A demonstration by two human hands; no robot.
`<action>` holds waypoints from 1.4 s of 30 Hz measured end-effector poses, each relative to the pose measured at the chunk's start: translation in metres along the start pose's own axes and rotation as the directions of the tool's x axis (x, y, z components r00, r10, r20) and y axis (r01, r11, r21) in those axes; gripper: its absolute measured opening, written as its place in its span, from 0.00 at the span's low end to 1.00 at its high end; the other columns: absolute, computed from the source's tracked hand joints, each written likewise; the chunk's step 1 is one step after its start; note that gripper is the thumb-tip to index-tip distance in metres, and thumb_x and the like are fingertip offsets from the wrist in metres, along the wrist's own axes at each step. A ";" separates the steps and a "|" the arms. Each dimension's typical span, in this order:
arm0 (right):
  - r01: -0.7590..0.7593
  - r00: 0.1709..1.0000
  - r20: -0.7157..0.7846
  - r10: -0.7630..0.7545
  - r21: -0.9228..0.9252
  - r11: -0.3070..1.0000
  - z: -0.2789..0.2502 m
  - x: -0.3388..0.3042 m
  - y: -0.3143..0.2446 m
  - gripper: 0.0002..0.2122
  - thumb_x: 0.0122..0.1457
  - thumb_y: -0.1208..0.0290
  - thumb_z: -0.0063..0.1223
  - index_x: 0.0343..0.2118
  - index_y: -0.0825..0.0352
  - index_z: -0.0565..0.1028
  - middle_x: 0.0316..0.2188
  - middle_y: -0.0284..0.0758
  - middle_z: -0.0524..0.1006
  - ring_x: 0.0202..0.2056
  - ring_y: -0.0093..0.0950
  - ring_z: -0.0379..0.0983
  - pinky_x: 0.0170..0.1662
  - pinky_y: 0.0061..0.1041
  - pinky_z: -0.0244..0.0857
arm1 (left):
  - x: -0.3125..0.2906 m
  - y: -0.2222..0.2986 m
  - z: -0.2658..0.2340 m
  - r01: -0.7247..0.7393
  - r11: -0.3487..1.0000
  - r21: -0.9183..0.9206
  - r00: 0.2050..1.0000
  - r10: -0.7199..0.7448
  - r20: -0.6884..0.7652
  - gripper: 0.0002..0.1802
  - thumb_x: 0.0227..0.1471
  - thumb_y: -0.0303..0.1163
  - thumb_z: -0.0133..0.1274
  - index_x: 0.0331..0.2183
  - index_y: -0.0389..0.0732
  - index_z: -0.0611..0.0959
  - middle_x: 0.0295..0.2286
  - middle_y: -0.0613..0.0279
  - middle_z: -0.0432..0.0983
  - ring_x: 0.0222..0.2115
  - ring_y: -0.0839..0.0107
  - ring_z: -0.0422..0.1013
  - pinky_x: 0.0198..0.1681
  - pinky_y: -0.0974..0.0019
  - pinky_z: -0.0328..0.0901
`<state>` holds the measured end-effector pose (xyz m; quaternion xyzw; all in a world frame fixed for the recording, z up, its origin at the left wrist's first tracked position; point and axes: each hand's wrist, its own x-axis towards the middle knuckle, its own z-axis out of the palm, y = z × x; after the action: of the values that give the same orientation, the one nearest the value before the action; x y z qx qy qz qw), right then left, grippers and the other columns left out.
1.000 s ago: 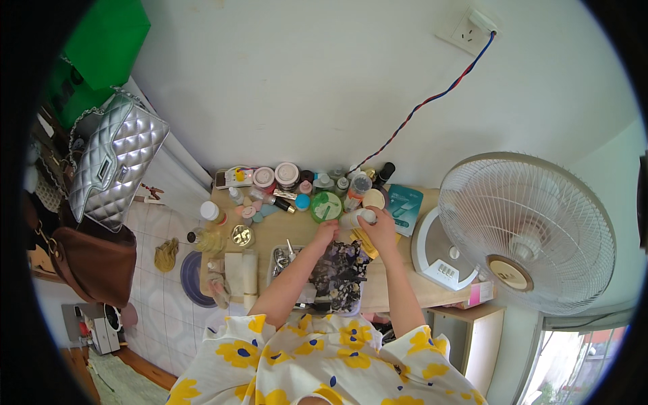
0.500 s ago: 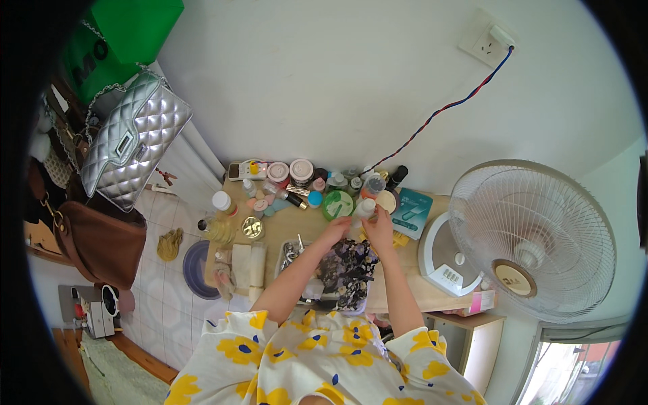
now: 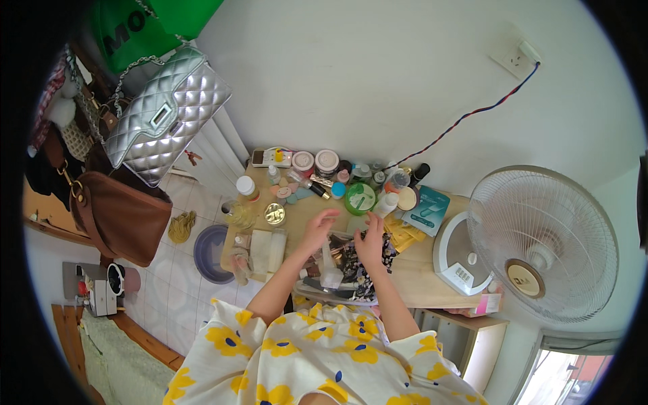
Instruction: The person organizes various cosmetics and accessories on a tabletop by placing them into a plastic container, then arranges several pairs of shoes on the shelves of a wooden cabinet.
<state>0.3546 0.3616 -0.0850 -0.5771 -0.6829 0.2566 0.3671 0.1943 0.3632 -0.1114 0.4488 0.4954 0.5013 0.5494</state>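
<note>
My left hand (image 3: 319, 228) hovers over the back edge of a clear plastic bin (image 3: 317, 295), fingers apart and holding nothing. Above the same bin is my right hand (image 3: 369, 244), also empty, its fingers loosely spread and pointing toward the bottles. Dark floral fabric (image 3: 389, 254) lies in the bin beside and under the right hand, with other small items to its left that I cannot make out. Just beyond my right fingertips stands a white bottle (image 3: 386, 205). A green round tub (image 3: 360, 198) is next to it, and yellow packets (image 3: 407, 236) lie to the right.
Jars, including a white-lidded one (image 3: 327, 162), line the wall. A gold-topped round tin (image 3: 275, 214) and white tissue pack (image 3: 260, 250) are on the left. A teal box (image 3: 426, 210) and large fan (image 3: 540, 243) stand right. Bags, one silver quilted (image 3: 169, 115), hang far left.
Both hands have let go of the white bottle, which now stands among the others. They have drawn back toward the bin and moved apart. The whole view has shifted slightly.
</note>
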 end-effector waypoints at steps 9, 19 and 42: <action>0.313 0.837 0.469 -0.283 0.015 0.950 0.080 -0.032 -0.063 0.19 0.43 0.78 0.48 0.42 0.69 0.64 0.42 0.44 0.62 0.42 0.43 0.62 0.45 0.33 0.59 | -0.089 -0.005 -0.099 0.136 0.688 0.713 0.951 0.112 -0.290 0.16 0.38 0.25 0.48 0.35 0.37 0.71 0.31 0.52 0.68 0.30 0.56 0.68 0.32 0.62 0.64; 0.736 0.540 0.776 -0.327 -0.247 0.630 0.157 -0.046 -0.064 0.29 0.34 0.68 0.57 0.45 0.60 0.64 0.49 0.33 0.58 0.47 0.34 0.58 0.42 0.32 0.61 | -0.115 -0.031 -0.098 0.322 0.390 0.863 0.946 -0.162 -0.280 0.36 0.32 0.36 0.56 0.43 0.34 0.58 0.34 0.50 0.66 0.30 0.51 0.68 0.30 0.54 0.66; 0.234 0.785 0.617 0.057 -0.380 0.895 0.124 0.016 -0.071 0.19 0.39 0.66 0.56 0.38 0.59 0.69 0.34 0.36 0.72 0.35 0.36 0.70 0.36 0.34 0.65 | -0.048 0.052 -0.103 0.254 0.940 0.230 0.946 -0.192 -0.260 0.25 0.43 0.41 0.50 0.41 0.34 0.69 0.35 0.49 0.68 0.36 0.56 0.66 0.37 0.63 0.62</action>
<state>0.2126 0.3723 -0.1010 -0.4957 -0.8311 0.2520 -0.0018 0.0864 0.3202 -0.0661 0.3954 0.6658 0.4154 0.4772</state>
